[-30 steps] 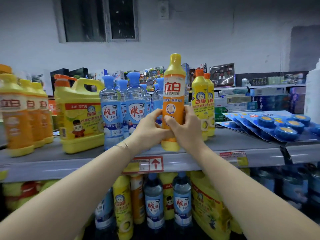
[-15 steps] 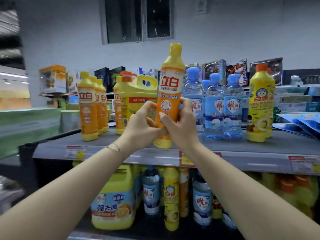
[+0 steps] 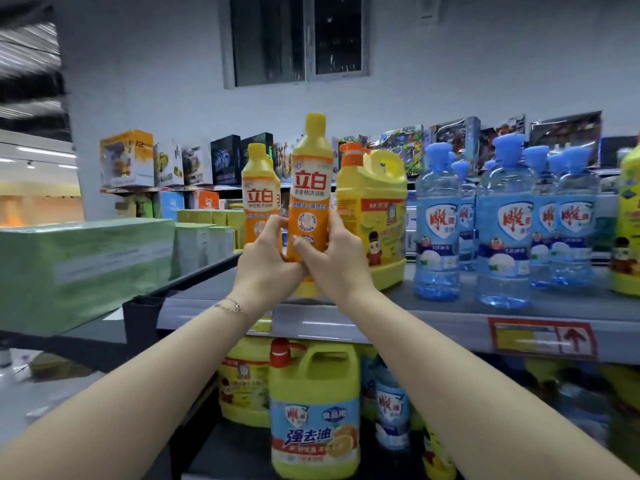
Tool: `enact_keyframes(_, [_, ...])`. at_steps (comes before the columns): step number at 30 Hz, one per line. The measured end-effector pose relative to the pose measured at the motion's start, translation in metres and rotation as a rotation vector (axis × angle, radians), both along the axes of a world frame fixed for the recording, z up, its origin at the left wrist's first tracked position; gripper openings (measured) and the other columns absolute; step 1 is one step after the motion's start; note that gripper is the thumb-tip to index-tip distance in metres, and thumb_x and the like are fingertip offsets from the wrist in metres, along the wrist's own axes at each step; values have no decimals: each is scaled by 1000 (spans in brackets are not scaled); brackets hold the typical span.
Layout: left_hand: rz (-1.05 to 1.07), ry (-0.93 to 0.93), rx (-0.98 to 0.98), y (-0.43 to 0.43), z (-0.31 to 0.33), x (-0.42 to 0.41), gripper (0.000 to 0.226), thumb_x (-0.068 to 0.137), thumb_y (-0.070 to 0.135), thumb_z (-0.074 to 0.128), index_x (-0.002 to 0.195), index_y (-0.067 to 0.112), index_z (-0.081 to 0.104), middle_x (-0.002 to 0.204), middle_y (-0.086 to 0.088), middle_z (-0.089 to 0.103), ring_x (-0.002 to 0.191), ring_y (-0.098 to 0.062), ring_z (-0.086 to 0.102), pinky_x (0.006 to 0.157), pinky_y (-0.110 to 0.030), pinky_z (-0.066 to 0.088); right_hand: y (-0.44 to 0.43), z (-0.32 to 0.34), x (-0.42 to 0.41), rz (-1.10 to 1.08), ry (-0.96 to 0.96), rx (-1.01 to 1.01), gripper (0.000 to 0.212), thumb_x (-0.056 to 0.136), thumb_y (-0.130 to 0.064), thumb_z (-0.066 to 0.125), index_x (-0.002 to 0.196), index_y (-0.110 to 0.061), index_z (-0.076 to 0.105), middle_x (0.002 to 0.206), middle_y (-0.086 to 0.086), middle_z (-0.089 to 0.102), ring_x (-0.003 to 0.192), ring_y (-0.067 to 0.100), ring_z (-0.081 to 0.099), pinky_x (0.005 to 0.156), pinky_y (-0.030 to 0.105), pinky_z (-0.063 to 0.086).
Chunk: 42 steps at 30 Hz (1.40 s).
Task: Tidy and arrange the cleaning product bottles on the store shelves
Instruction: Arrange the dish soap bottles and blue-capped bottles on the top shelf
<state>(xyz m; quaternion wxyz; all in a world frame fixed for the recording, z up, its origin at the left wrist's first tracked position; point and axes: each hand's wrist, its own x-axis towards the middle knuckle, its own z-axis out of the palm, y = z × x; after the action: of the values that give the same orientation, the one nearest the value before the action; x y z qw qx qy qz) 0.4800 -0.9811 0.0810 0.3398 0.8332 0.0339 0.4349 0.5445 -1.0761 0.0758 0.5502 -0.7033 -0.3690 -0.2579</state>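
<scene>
The front orange bottle (image 3: 309, 202) carries "立白" in large red characters on a white band, with "新金桔洗洁精" in smaller print below. The orange bottle behind it (image 3: 260, 197) shows the same "立白". The yellow jug (image 3: 313, 427) on the lower shelf reads "强去油" and "食品用". The clear blue bottles (image 3: 504, 233) bear a red "雕牌" shield. A yellow box (image 3: 126, 157) shows "12". The shelf tag (image 3: 543, 339) has a red up arrow; its print is blurred.

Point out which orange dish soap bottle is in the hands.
The nearer orange bottle, gripped low down by both the left hand and the right hand. The other orange bottle stands behind it to the left, on the shelf.
</scene>
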Motion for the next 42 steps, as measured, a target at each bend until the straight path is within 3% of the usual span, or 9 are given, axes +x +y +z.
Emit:
enact_keyframes(4, [44, 27, -12, 17, -2, 11, 40, 83, 28, 66, 117, 27, 46, 85, 7, 64, 78, -19, 63, 68, -30, 49, 22, 1, 5, -103, -24, -100, 38, 88, -41, 59, 119, -20, 55, 102, -3, 69, 89, 15, 65, 78, 35, 57])
enact_keyframes(9, [34, 92, 13, 24, -2, 28, 51, 86, 27, 64, 131, 22, 39, 105, -3, 63, 88, -25, 60, 76, -36, 50, 32, 4, 18, -183, 15, -159, 34, 92, -34, 57, 120, -15, 54, 106, 1, 68, 92, 20, 65, 73, 27, 52])
enact_keyframes(15, [136, 269, 64, 25, -8, 45, 55, 92, 30, 54, 139, 20, 26, 120, -12, 59, 102, -34, 61, 85, -44, 52, 37, -6, 24, -255, 76, -222, 37, 94, -32, 55, 127, -14, 52, 107, 3, 68, 94, 23, 64, 77, 33, 54])
enact_keyframes(22, [194, 236, 129, 35, -10, 43, 55, 86, 32, 65, 130, 16, 37, 116, -13, 60, 100, -34, 62, 85, -47, 55, 23, -8, 8, -364, -1, -346, 34, 93, -43, 51, 112, -16, 61, 98, 0, 68, 86, 22, 64, 69, 34, 55])
enact_keyframes(30, [302, 180, 202, 40, -5, 32, 78, 69, 62, 73, 119, 10, 42, 106, -9, 63, 95, -31, 64, 67, -36, 50, -6, -15, -5, -420, -137, -356, 23, 91, -34, 53, 92, -14, 63, 78, -4, 59, 73, 17, 57, 56, 25, 40])
enact_keyframes(32, [324, 129, 267, 39, -2, 30, 69, 69, 64, 70, 108, 13, 47, 100, -7, 64, 89, -30, 65, 66, -36, 53, -11, -17, -3, -440, -168, -348, 21, 91, -33, 53, 89, -14, 63, 77, -2, 60, 71, 18, 58, 52, 23, 36])
enact_keyframes(36, [216, -143, 455, 14, 0, 19, 35, 85, 46, 64, 90, 17, 46, 77, 1, 60, 70, -27, 64, 57, -32, 48, -23, -16, 0, -465, -186, -300, 18, 91, -30, 53, 82, -16, 60, 75, -3, 59, 68, 18, 55, 53, 24, 35])
enact_keyframes(39, [141, -160, 533, -18, 6, 20, 41, 88, 48, 57, 108, 14, 48, 78, -2, 63, 69, -28, 63, 56, -33, 48, -37, -12, 4, -523, -177, -297, 15, 91, -26, 49, 84, -15, 58, 85, 4, 64, 72, 21, 52, 59, 29, 36])
enact_keyframes(42, [119, 40, 489, -37, 15, 30, 57, 89, 55, 52, 123, 11, 43, 89, -9, 65, 81, -30, 64, 60, -36, 51, -52, -10, 9, -550, -161, -332, 14, 91, -21, 47, 89, -12, 57, 93, 6, 64, 74, 19, 49, 60, 29, 35])
